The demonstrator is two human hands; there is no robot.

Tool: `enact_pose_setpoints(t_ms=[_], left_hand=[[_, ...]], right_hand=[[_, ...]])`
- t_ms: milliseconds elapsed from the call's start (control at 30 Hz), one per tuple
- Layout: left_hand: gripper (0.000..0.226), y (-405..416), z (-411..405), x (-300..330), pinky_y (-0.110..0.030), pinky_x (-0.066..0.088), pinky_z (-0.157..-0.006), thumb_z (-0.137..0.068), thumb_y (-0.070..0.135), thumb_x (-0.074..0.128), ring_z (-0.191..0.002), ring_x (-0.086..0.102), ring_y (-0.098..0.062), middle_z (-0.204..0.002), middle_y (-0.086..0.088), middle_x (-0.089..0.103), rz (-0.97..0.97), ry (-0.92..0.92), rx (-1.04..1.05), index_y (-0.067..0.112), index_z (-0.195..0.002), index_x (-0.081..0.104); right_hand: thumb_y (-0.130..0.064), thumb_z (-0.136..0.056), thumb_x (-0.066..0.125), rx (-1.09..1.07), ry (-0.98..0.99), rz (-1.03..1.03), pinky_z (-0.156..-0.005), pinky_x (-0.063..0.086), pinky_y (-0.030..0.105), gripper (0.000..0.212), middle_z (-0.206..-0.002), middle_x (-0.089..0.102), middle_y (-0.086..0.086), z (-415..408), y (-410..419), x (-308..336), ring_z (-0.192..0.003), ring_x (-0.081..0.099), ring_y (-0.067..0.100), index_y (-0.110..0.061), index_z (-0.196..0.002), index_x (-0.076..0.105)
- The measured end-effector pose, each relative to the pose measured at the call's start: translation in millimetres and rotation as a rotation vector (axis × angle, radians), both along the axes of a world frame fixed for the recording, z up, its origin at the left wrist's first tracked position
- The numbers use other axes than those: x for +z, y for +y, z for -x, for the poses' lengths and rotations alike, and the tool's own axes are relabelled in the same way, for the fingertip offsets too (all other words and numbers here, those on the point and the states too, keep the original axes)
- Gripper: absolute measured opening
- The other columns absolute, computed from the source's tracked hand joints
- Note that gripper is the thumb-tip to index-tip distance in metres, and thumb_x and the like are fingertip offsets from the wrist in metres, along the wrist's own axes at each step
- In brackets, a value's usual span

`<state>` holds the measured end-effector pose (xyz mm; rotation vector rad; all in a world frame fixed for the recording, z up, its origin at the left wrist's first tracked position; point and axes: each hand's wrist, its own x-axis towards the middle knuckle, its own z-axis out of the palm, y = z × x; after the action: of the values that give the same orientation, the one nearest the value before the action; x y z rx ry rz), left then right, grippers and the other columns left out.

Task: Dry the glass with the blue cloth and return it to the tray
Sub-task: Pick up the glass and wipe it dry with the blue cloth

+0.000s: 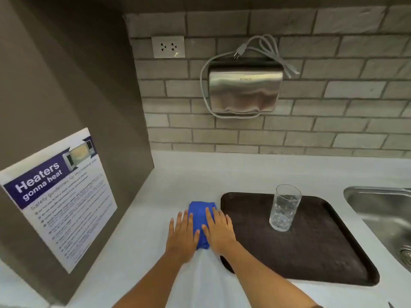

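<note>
A clear drinking glass (284,207) stands upright on a dark brown tray (315,258) on the white counter. Just left of the tray lies a folded blue cloth (200,214). My left hand (182,236) rests flat on the cloth's left side, fingers spread. My right hand (219,230) lies flat on its right side, next to the tray's left edge. Neither hand grips the cloth. Both hands are well left of the glass.
A steel sink (382,214) sits right of the tray. A steel wall unit (244,92) with a looped grey cord hangs on the brick wall, beside a power socket (168,46). A microwave safety poster (60,196) is stuck on the left panel.
</note>
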<state>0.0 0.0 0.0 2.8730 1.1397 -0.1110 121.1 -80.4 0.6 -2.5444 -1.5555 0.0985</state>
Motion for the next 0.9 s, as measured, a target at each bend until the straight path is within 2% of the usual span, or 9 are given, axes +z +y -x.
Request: enact_pose_setpoints(t_ms=[67, 100, 167, 233, 400, 600, 767, 833, 900], left_hand=[[0.082, 5.3, 2.3, -4.2, -0.044, -0.005, -0.125, -0.09, 0.05, -0.022, -0.157, -0.007, -0.028, -0.171, -0.01, -0.007, 0.073, -0.03, 0.017, 0.01, -0.16, -0.008], [0.081, 8.8, 2.3, -9.6, -0.044, -0.005, -0.125, -0.09, 0.05, -0.022, -0.157, -0.007, -0.028, -0.171, -0.01, -0.007, 0.066, -0.039, 0.021, 0.01, -0.16, -0.007], [0.065, 16.1, -1.4, -18.6, -0.043, -0.005, -0.125, -0.106, 0.045, 0.001, -0.157, -0.007, -0.027, -0.171, -0.009, -0.007, 0.053, -0.019, 0.027, 0.011, -0.16, -0.007], [0.063, 20.5, -4.6, -21.7, -0.043, -0.005, -0.125, -0.108, 0.042, 0.013, -0.157, -0.008, -0.027, -0.171, -0.008, -0.008, 0.06, -0.004, -0.016, 0.012, -0.161, -0.007], [0.061, 26.9, -9.6, -29.8, -0.043, -0.005, -0.125, -0.109, 0.038, 0.015, -0.157, -0.008, -0.028, -0.171, -0.01, -0.009, 0.077, 0.011, -0.067, 0.013, -0.161, -0.005], [0.062, 30.8, -11.4, -31.2, -0.042, -0.01, -0.124, -0.109, 0.036, 0.015, -0.155, -0.015, -0.032, -0.168, -0.016, -0.017, 0.139, 0.016, -0.09, 0.01, -0.16, -0.011], [0.062, 28.7, -6.9, -27.1, -0.039, -0.011, -0.123, -0.11, 0.034, 0.017, -0.156, -0.015, -0.028, -0.169, -0.013, -0.016, 0.23, -0.053, -0.094, 0.008, -0.159, -0.011], [0.063, 28.4, -3.2, -26.9, -0.033, -0.006, -0.125, -0.11, 0.031, 0.021, -0.157, -0.009, -0.02, -0.17, -0.009, -0.012, 0.316, -0.185, -0.104, 0.008, -0.159, -0.01], [0.064, 24.6, -1.6, -25.0, -0.021, 0.006, -0.123, -0.109, 0.029, 0.028, -0.153, 0.006, -0.006, -0.17, 0.001, -0.001, 0.44, -0.386, -0.098, 0.011, -0.16, -0.007]], right_hand=[[-0.043, -0.105, 0.019, -0.04, 0.027, 0.027, -0.121, 0.005, 0.045, 0.061, -0.165, 0.006, 0.011, -1.0, 12.7, -3.2, -0.152, 0.009, 0.026, -0.019, -0.156, -0.003], [-0.044, -0.105, 0.018, -0.058, 0.021, 0.037, -0.121, 0.005, 0.045, 0.061, -0.165, 0.006, 0.012, -1.7, 18.2, -5.7, -0.151, 0.009, 0.026, -0.02, -0.156, -0.003], [-0.046, -0.104, 0.017, -0.084, 0.016, 0.067, -0.121, 0.004, 0.045, 0.061, -0.164, 0.006, 0.015, -4.1, 28.9, -10.4, -0.151, 0.009, 0.028, -0.021, -0.156, -0.006], [-0.047, -0.104, 0.015, -0.102, -0.019, 0.104, -0.121, 0.003, 0.046, 0.062, -0.164, 0.006, 0.018, -5.5, 35.9, -14.6, -0.151, 0.01, 0.029, -0.021, -0.155, -0.008], [-0.047, -0.104, 0.014, -0.18, -0.065, 0.157, -0.12, 0.004, 0.05, 0.062, -0.16, 0.017, 0.023, -3.5, 48.2, -19.8, -0.147, 0.017, 0.034, -0.02, -0.156, -0.004], [-0.033, -0.106, 0.029, -0.156, -0.013, 0.115, -0.111, 0.025, 0.045, 0.059, -0.141, 0.038, 0.022, 1.7, 55.6, -15.6, -0.128, 0.038, 0.035, -0.009, -0.155, 0.007], [-0.023, -0.101, 0.044, -0.202, 0.246, -0.036, -0.097, 0.039, 0.041, 0.048, -0.128, 0.048, 0.02, 5.9, 58.3, -6.5, -0.115, 0.047, 0.032, -0.007, -0.145, 0.031], [-0.024, -0.1, 0.042, -0.244, 0.46, -0.191, -0.091, 0.044, 0.039, 0.034, -0.12, 0.053, 0.017, 9.9, 55.6, 0.8, -0.103, 0.049, 0.024, -0.008, -0.13, 0.046], [-0.042, -0.096, 0.04, -0.279, 0.646, -0.351, -0.079, 0.049, 0.039, 0.029, -0.097, 0.06, 0.01, 18.3, 46.7, 14.4, -0.081, 0.052, 0.017, -0.016, -0.102, 0.052]])
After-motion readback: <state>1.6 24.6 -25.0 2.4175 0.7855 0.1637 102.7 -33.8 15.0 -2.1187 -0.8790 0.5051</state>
